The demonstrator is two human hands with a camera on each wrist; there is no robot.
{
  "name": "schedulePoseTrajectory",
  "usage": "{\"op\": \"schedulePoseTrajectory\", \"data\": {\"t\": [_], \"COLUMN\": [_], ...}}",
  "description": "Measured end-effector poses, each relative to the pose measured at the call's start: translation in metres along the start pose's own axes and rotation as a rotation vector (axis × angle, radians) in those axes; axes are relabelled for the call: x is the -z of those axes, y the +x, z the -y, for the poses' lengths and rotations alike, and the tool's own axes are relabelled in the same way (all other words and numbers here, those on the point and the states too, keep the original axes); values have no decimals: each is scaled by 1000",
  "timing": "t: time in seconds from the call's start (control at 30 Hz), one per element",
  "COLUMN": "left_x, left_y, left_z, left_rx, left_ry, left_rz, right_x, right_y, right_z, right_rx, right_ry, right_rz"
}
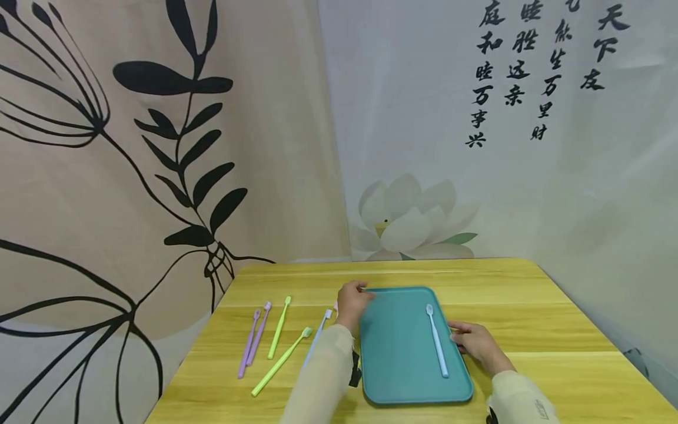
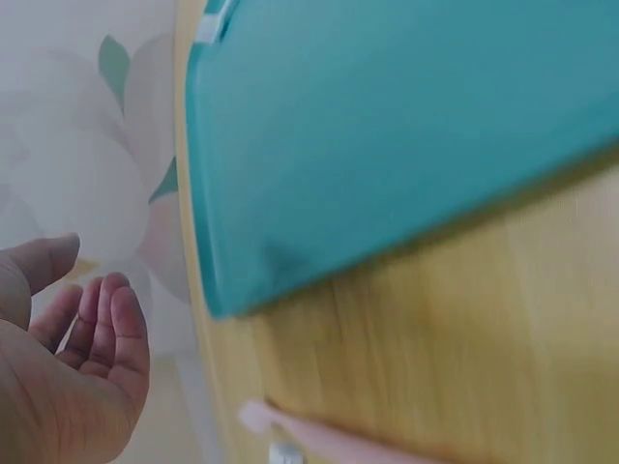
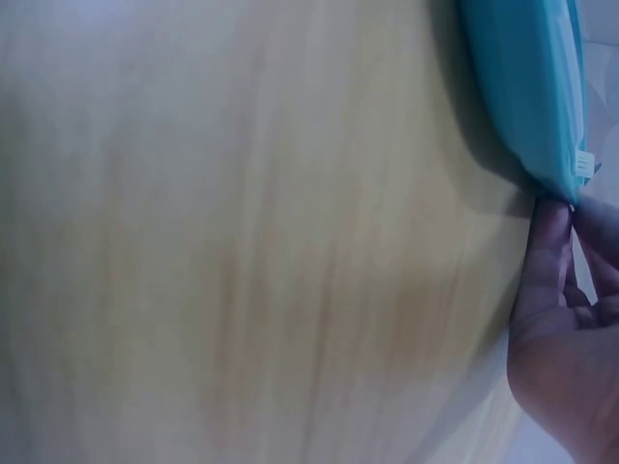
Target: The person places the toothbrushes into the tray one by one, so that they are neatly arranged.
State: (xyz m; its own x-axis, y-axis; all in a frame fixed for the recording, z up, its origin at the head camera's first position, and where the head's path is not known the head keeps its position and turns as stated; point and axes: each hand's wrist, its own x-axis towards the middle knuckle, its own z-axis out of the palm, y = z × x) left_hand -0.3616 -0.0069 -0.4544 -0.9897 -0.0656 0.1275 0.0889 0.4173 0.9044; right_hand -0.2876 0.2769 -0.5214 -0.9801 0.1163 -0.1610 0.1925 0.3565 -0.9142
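A teal tray (image 1: 402, 365) lies on the wooden table with a light blue toothbrush (image 1: 436, 341) on it, toward its right side. By the tray's far left corner is my left hand (image 1: 354, 305); in the left wrist view its fingers (image 2: 126, 324) are loosely curled, apart from the tray and holding nothing. My right hand (image 1: 479, 344) pinches the tray's right rim, with the fingertips at the edge in the right wrist view. A pink toothbrush (image 2: 329, 440) lies left of the tray, mostly hidden behind my left hand in the head view.
Left of the tray lie two purple toothbrushes (image 1: 249, 344), two green toothbrushes (image 1: 281, 327) and another blue toothbrush (image 1: 319, 335), partly covered by my left sleeve. The wooden table (image 1: 551, 330) ends at a printed cloth backdrop (image 1: 529, 200).
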Motion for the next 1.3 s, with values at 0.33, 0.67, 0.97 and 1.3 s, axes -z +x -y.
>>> {"op": "schedulePoseTrajectory", "data": {"t": [0.33,0.67,0.97,1.3], "left_x": [41,88,128,168], "left_y": [74,91,99,99], "left_z": [45,63,73,89], "left_rx": [-62,-40,-22,-11], "left_ry": [-21,38,81,112], "left_rz": [-16,-82,-131,-184], "right_x": [-31,-32,-29,-29], "right_y": [41,45,45,48], "right_z": [0,-3,2,-2], "right_rx": [29,24,30,20], "right_ry": [-2,6,12,20], "right_rz": [-87,-85,-87,-88]}}
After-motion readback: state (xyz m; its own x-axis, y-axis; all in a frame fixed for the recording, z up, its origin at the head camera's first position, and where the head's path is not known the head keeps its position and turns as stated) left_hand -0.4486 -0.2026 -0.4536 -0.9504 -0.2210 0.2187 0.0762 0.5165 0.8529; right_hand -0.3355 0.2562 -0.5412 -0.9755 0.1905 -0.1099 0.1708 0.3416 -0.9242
